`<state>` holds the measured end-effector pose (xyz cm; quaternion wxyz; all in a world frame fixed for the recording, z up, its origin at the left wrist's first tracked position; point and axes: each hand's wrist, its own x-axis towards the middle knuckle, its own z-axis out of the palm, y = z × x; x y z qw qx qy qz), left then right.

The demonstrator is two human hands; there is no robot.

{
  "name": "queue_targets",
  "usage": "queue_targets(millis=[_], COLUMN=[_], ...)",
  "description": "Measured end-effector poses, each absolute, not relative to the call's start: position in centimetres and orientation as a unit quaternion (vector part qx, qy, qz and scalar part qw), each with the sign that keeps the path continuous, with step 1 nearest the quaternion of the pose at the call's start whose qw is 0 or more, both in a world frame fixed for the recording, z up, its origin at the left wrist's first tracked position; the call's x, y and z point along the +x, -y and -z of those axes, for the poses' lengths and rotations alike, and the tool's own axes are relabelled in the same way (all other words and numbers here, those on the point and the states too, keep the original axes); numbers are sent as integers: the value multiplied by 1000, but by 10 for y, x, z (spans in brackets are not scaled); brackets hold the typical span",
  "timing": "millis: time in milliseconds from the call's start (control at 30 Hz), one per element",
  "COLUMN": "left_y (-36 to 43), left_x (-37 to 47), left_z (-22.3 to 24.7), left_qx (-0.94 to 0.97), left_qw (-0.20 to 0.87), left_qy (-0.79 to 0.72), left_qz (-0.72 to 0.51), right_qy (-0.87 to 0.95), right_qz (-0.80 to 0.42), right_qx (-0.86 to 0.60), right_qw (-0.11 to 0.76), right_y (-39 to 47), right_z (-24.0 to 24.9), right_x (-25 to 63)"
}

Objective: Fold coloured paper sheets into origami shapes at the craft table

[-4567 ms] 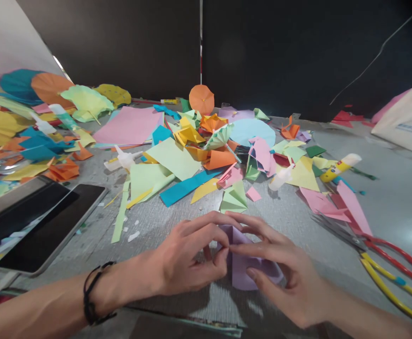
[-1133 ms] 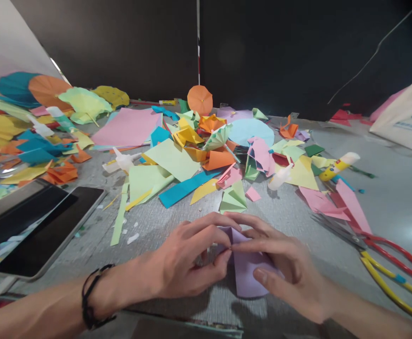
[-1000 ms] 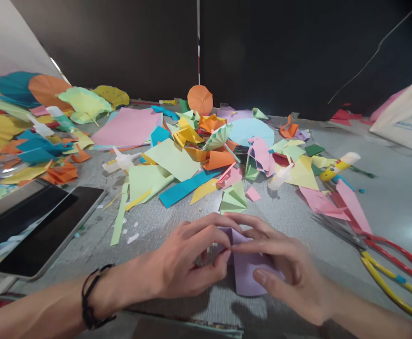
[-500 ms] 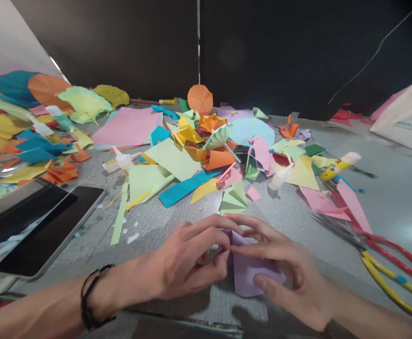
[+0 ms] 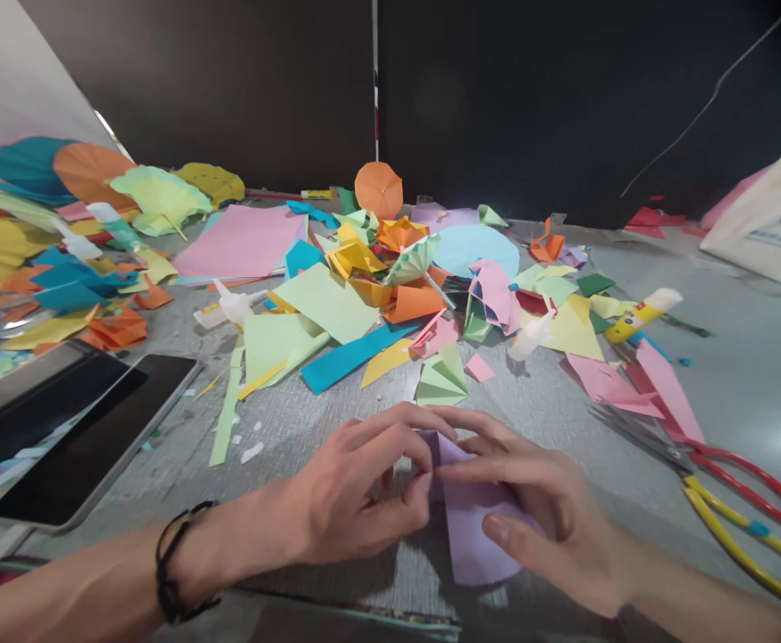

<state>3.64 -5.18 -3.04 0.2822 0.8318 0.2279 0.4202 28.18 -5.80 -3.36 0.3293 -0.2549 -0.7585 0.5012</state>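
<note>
A folded piece of purple paper (image 5: 477, 531) stands partly raised off the grey table between my hands, near the front edge. My left hand (image 5: 377, 487) pinches its left edge between thumb and curled fingers. On the other side my right hand (image 5: 551, 518) holds the sheet, thumb on the near face and fingers stretched over the top toward the fold. Part of the paper behind the right fingers is hidden. Just beyond the hands lies a pleated light green paper (image 5: 442, 377), with a small pink square (image 5: 480, 367) beside it.
Scissors (image 5: 692, 473) with red and yellow handles lie at the right. A phone (image 5: 96, 438) rests at the left. Coloured paper scraps, a blue strip (image 5: 356, 357), a glue bottle (image 5: 531, 335) and a glue stick (image 5: 643, 314) are strewn across the table. A dark wall (image 5: 565, 107) stands behind.
The purple paper's lower part has swung slightly down and to the right, showing more of its face. Both hands stay in nearly the same place.
</note>
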Motion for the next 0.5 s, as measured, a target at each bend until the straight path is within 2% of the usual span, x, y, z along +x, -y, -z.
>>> queue_targets(millis=[267, 500], left_y=[52, 39], left_x=[42, 42], left_z=[39, 35], left_qx=[638, 540], left_qw=[473, 602], left_qy=[-390, -405], left_qz=[-467, -427], right_qy=[820, 900], right_qz=[-368, -218], right_qx=[-299, -293], right_qw=[322, 238], right_y=[61, 64], right_z=[43, 45], right_x=[282, 280])
